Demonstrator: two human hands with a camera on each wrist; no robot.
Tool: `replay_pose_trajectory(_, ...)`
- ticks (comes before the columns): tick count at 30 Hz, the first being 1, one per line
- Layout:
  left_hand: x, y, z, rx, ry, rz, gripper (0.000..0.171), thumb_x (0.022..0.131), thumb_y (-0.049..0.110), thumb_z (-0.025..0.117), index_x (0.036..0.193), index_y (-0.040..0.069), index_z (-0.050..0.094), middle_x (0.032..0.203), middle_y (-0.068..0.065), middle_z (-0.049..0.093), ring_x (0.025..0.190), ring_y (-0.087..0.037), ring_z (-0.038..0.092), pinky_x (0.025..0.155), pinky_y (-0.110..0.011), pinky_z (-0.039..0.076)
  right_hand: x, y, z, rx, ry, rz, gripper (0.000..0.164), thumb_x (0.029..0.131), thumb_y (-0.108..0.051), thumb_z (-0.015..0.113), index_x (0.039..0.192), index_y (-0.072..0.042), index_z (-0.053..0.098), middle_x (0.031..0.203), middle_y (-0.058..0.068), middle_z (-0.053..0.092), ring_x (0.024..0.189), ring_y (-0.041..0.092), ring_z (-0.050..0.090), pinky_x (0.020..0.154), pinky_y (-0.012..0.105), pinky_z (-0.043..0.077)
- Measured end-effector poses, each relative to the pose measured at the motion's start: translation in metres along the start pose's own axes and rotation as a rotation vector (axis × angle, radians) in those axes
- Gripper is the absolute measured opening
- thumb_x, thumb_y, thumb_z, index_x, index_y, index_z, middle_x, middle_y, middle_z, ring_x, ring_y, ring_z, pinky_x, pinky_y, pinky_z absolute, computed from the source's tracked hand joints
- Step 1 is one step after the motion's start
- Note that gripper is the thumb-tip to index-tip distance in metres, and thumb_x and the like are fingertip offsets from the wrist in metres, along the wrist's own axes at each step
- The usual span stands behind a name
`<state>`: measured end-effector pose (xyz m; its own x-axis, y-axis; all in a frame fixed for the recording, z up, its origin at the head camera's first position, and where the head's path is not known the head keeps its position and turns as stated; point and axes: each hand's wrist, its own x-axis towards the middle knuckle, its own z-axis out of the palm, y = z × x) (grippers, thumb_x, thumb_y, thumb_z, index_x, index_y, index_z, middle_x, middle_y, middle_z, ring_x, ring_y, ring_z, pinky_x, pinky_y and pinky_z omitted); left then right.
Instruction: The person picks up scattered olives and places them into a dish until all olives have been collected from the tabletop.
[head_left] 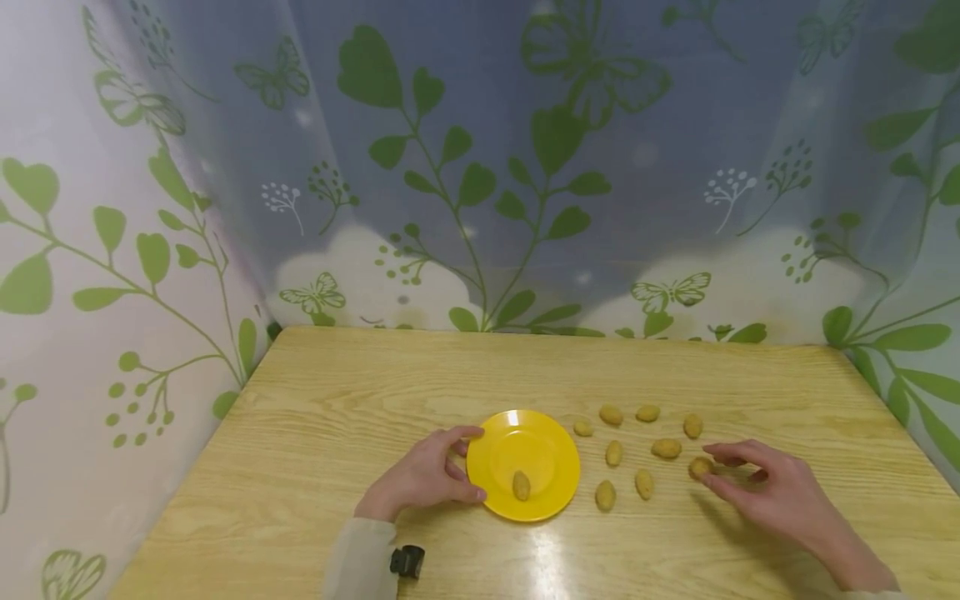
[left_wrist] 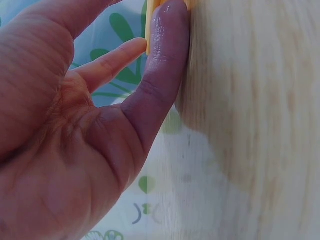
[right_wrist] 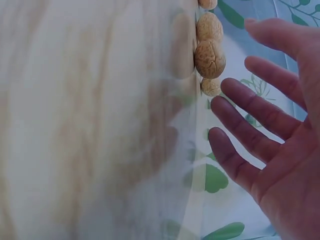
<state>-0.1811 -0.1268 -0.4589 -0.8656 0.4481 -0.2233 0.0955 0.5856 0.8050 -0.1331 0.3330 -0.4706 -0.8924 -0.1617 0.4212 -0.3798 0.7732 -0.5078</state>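
In the head view, a round yellow plate point(head_left: 525, 421) lies on the table with one peanut point(head_left: 521, 485) in it. My left hand point(head_left: 427, 468) holds the plate's left edge between thumb and fingers; the left wrist view shows fingertips against the yellow rim point(left_wrist: 148, 27). Over on the right, my right hand point(head_left: 776, 492) reaches toward an outer peanut point(head_left: 701, 468), thumb and forefinger spread on either side. The right wrist view has that hand's fingers point(right_wrist: 250, 117) extended beside a tan peanut point(right_wrist: 210, 59). Whether the thumb touches it, I cannot tell.
Several more peanuts point(head_left: 666, 448) are scattered on the wooden table point(head_left: 360, 375) between the plate and my right hand. A curtain point(head_left: 480, 208) with leaf and butterfly prints hangs behind and beside the table. A black device point(head_left: 407, 562) sits at my left wrist.
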Motion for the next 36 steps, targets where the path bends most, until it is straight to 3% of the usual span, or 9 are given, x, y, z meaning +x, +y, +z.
replay_pose_trajectory(8,0.0003,-0.0002,0.0005,-0.019,-0.003,0.004,0.081,0.079,0.021,0.090,0.148,0.014,0.050,0.124,-0.013,0.056,0.088,-0.012,0.071,0.079,-0.027,0.058,0.0000,-0.0015,-0.0018,-0.010,-0.091,0.097,0.030,0.079,-0.021,0.089,0.107,-0.016,0.078,0.089,-0.004,0.077,0.082,-0.011,0.062,0.061,0.020,0.053)
replay_pose_trajectory(19,0.0010,-0.0029,0.0008,-0.021,-0.004,0.004,0.080,0.079,0.022,0.090,0.148,0.016,0.050,0.124,-0.013,0.055,0.087,-0.011,0.071,0.078,-0.026,0.057,0.0029,-0.0010,-0.0003,-0.031,-0.166,0.134,0.025,0.084,-0.028,0.085,0.107,-0.020,0.078,0.094,-0.006,0.079,0.084,-0.011,0.062,0.064,0.021,0.051)
replay_pose_trajectory(36,0.0004,-0.0066,0.0005,-0.056,-0.023,-0.002,0.080,0.081,0.023,0.088,0.150,0.020,0.048,0.126,-0.013,0.052,0.087,-0.012,0.069,0.079,-0.027,0.056,0.0068,0.0040,0.0059,-0.054,-0.156,0.035,0.027,0.075,-0.021,0.091,0.098,-0.025,0.077,0.089,-0.012,0.076,0.080,-0.009,0.062,0.065,0.023,0.050)
